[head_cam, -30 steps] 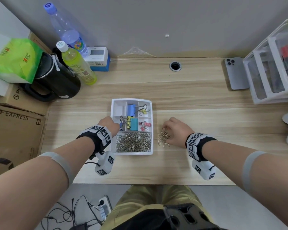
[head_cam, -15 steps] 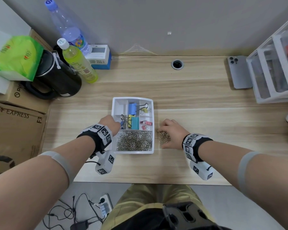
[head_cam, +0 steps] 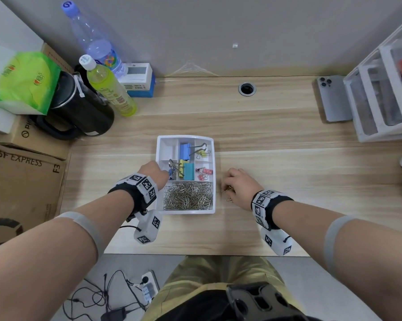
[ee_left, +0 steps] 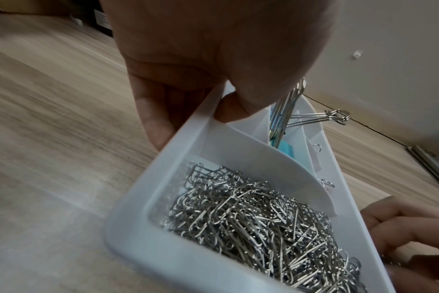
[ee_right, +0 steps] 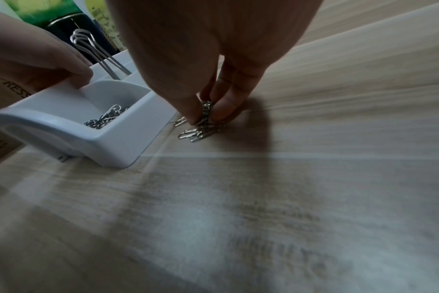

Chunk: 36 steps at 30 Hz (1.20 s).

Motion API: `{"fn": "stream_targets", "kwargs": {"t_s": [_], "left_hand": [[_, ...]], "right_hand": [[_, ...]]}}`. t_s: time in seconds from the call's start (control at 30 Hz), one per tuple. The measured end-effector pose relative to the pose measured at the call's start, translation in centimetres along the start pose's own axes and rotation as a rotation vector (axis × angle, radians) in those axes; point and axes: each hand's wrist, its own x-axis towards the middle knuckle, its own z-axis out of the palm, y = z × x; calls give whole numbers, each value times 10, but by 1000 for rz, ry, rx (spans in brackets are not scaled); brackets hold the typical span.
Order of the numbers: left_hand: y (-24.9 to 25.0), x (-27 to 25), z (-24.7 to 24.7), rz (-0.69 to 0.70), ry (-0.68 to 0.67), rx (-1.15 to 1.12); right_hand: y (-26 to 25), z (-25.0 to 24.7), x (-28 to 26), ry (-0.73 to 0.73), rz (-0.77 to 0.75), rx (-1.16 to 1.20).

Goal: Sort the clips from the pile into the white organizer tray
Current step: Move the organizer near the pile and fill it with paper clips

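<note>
Few paper clips [ee_right: 201,128] remained on the desk [head_cam: 288,158], just right of the white organizer tray [head_cam: 215,181]; right hand [head_cam: 239,188] pinched a bunch, tray compartment lying to its left; left hand [head_cam: 154,173] gripped the tray's left wall, steadying it.

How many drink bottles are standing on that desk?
2, both at the far left corner: a tall clear water bottle against the wall and a yellow-green bottle just before it, beside the black kettle. Clutter may hide others.
</note>
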Motion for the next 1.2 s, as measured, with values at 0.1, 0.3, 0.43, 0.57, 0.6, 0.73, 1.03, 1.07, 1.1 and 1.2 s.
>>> {"fn": "stream_targets", "kwargs": {"t_s": [0.1, 0.3, 0.43, 0.57, 0.6, 0.73, 1.03, 1.07, 1.1, 1.2], "left_hand": [[-1, 0, 1, -1, 4, -5], [-2, 1, 2, 5, 5, 11], [-4, 2, 4, 6, 22, 4], [-5, 3, 5, 11, 20, -1], [-5, 3, 5, 11, 19, -1], [-4, 3, 5, 11, 19, 3], [-4, 3, 6, -2, 19, 5], [-4, 3, 6, -3, 19, 4], [-5, 2, 6, -4, 17, 2], [-4, 1, 6, -3, 14, 1]], "right_hand": [[1, -5, -2, 9, -19, -10], [7, -16, -6, -105, -58, -118], [10, -16, -3, -113, -80, -76], [9, -10, -3, -88, -87, -17], [8, -7, -3, -75, -88, -7], [6, -5, -3, -50, -79, -2], [1, -14, -5, -77, -55, -43], [1, -15, -4, -87, -50, -53], [0, -15, -3, -98, -41, -56], [-3, -17, 0, -132, 6, -42]]}}
